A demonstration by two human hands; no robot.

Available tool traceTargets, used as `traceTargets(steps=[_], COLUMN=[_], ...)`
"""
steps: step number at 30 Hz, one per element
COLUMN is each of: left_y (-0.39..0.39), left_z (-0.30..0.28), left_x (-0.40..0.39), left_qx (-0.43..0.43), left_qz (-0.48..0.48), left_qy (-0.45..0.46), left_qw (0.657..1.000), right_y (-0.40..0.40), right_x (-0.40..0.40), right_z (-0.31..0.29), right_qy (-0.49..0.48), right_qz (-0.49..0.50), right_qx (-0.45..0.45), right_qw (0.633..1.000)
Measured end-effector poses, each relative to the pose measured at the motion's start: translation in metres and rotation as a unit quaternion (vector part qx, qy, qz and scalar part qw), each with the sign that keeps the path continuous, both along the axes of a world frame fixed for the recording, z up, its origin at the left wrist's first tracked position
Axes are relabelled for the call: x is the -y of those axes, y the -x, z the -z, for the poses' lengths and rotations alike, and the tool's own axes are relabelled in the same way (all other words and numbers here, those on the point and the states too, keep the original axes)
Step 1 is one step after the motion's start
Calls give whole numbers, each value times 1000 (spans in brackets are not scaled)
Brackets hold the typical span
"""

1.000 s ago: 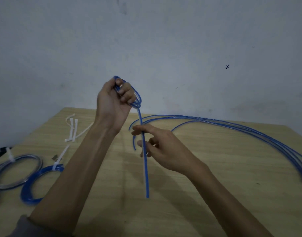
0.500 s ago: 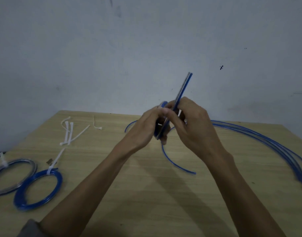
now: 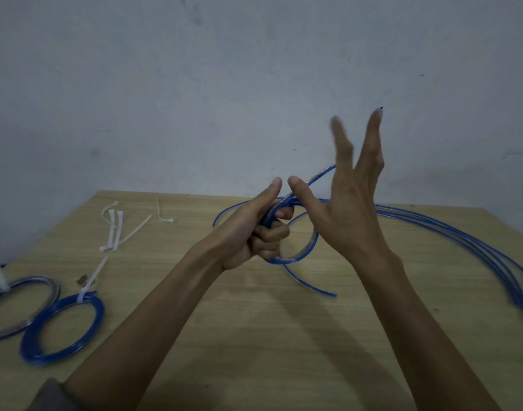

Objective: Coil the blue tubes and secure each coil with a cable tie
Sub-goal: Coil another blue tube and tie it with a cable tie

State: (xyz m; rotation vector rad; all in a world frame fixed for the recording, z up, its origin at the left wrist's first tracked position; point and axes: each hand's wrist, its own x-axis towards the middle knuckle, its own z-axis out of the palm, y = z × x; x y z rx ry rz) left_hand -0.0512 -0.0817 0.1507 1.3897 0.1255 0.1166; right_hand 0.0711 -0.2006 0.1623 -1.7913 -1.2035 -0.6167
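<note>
My left hand (image 3: 254, 232) grips a small coil of blue tube (image 3: 301, 253) above the middle of the wooden table (image 3: 254, 336), thumb pointing up. The coil's loose end (image 3: 310, 286) curves down onto the table. My right hand (image 3: 343, 209) is raised beside the coil with fingers spread straight; the tube runs behind its palm. Several loose blue tubes (image 3: 462, 235) arc across the table to the right edge. A tied blue coil (image 3: 61, 330) with a white cable tie lies at the left. Several loose white cable ties (image 3: 115, 229) lie at the back left.
A second tied coil (image 3: 20, 307), paler and greyish, lies at the far left edge next to the blue one. A small dark offcut (image 3: 81, 280) sits near the tie tail. A plain grey wall rises behind the table.
Both hands were pinched together on the coil half a second ago. Now my right hand has let go and opened upward, while my left hand keeps the coil, which has grown by a loop.
</note>
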Motion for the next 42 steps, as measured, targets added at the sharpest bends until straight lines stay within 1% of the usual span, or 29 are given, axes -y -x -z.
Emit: traceTargets(steps=[2,3,4,6,8,9,11,12,13,15,16,18,20,22,24,26,27,29,31,33,35,37,38,40,42], left_y=[1,3,4,8,11,13,16,17,16,11,7,1,-3,-3,0,6,8,11,10,9,8,6,5,3,2], left_z=[-3,-5,-8,-12,-14,-14,-14,-14,-14,-13,-13,-10,-6,-4,-5,-8,-9,-11,-11,-11,-10,-9,-8,-7,-7], left_x=[-2,-4,-6,-13,-19,-21,-22,-22,-21,-17,-14,-8,-5,-6,-12,-19,-21,-22,-20,-19,-21,-23,-22,-19,-15], left_qx=[-13,-16,-16,-9,0,7,24,35,47,75,90,123,150,151,132,113,105,89,76,72,73,83,90,88,76], left_qz=[-11,-20,-28,-44,-55,-51,-33,-34,-50,-116,-155,-215,-246,-258,-239,-198,-184,-176,-176,-161,-142,-140,-137,-118,-100], left_qy=[5,8,13,20,20,25,26,3,-41,-153,-198,-236,-237,-230,-213,-214,-230,-294,-370,-403,-396,-347,-304,-187,-83], left_qw=[1000,1000,999,999,998,998,999,999,997,978,964,940,928,926,938,950,950,935,909,898,904,923,938,971,989], right_y=[-3,-3,-4,1,5,8,10,9,8,4,3,4,7,10,9,7,5,2,1,-1,-3,-4,-3,-2,-2], right_x=[1,2,2,6,6,5,1,0,-1,-1,-2,-3,-4,-4,-3,-3,-3,-3,-3,-2,-3,-4,-6,-8,-10], right_z=[-1,-1,-1,-4,-3,-2,0,1,2,1,1,1,0,1,1,1,1,2,2,2,3,3,4,6,8], right_qy=[53,90,126,180,221,226,199,177,158,133,118,84,69,90,114,119,119,120,119,112,108,102,95,78,66], right_qz=[51,46,22,-43,-79,-95,-141,-158,-166,-184,-203,-245,-283,-304,-306,-292,-285,-273,-262,-259,-255,-247,-244,-237,-226], right_qx=[139,176,173,93,27,8,-29,-47,-63,-116,-152,-233,-316,-363,-372,-345,-329,-313,-297,-288,-284,-275,-274,-271,-265], right_qw=[987,979,977,978,972,969,969,970,971,967,960,937,903,876,869,884,892,902,910,915,918,924,926,930,935])
